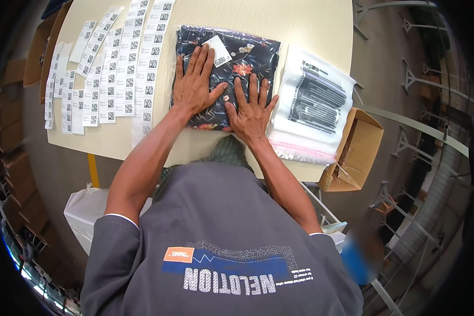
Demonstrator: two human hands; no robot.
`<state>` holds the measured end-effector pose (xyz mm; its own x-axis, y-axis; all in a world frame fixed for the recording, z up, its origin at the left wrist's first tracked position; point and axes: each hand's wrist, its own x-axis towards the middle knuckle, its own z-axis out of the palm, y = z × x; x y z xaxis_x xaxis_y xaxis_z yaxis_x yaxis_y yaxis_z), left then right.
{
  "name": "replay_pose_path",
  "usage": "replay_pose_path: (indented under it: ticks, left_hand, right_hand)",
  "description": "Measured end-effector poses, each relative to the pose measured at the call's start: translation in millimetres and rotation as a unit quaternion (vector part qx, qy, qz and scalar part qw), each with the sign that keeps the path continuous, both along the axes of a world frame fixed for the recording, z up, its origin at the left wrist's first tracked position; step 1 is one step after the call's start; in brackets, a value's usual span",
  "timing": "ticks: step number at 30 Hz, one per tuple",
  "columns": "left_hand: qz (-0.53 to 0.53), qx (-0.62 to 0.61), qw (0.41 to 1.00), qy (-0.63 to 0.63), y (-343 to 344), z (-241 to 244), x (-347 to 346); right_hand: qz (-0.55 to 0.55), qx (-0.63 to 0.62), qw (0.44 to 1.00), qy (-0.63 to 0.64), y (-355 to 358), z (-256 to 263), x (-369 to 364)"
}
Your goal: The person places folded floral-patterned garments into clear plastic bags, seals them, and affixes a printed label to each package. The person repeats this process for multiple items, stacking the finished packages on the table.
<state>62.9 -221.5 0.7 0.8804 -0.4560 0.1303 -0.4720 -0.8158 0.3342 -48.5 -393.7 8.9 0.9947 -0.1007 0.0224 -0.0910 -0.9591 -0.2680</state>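
A folded dark floral garment (pixel 256 55) in a clear plastic bag lies flat on the pale table (pixel 300 23). My left hand (pixel 195 85) rests palm down on its left half, fingertips at the edge of a white tag (pixel 218 51) that bears a printed code. Lower on the right half, my right hand (pixel 249 108) lies palm down with the fingers spread. Neither hand is closed around anything. To the right of the garment is a stack of clear plastic bags (pixel 316 102) with dark printing and a pinkish strip along the near edge.
Strips of white code labels (pixel 128 71) cover the table's left side. An open cardboard box (pixel 359 150) sits at the right edge, and another cardboard box (pixel 43 55) at the far left. A white sack (pixel 87 209) stands below the table. Metal frames (pixel 418 118) run along the right.
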Motion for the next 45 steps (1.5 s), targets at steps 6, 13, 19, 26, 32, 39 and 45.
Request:
replay_pose_path:
  ticks: [6, 13, 19, 26, 32, 39, 45]
  left_hand:
    - [0.001, -0.016, 1.000, -0.011, 1, -6, -1]
    - [0.001, -0.013, 1.000, 0.004, 1, -3, 2]
    - [0.000, -0.033, 0.999, 0.033, 5, 4, 3]
    - [0.005, -0.176, 0.976, 0.126, 23, 29, 28]
    - [0.327, -0.296, 0.896, 0.056, 132, 36, 218]
    - [0.330, 0.026, 0.920, 0.211, 143, 35, 320]
    - [0.320, 0.019, 0.918, 0.232, 146, 17, 332]
  right_hand:
    - [-0.002, 0.003, 1.000, -0.001, 1, -4, -1]
    - [-0.002, -0.006, 1.000, 0.002, 1, -4, 0]
    - [0.009, -0.002, 1.000, 0.001, 2, 1, 4]
    - [0.021, -0.009, 0.999, 0.042, -1, 18, 3]
    - [0.064, 0.068, 0.994, -0.050, -7, 71, 83]
    - [0.123, 0.231, 0.951, -0.163, 48, 94, 213]
    - [0.141, 0.290, 0.937, -0.138, 99, 84, 194]
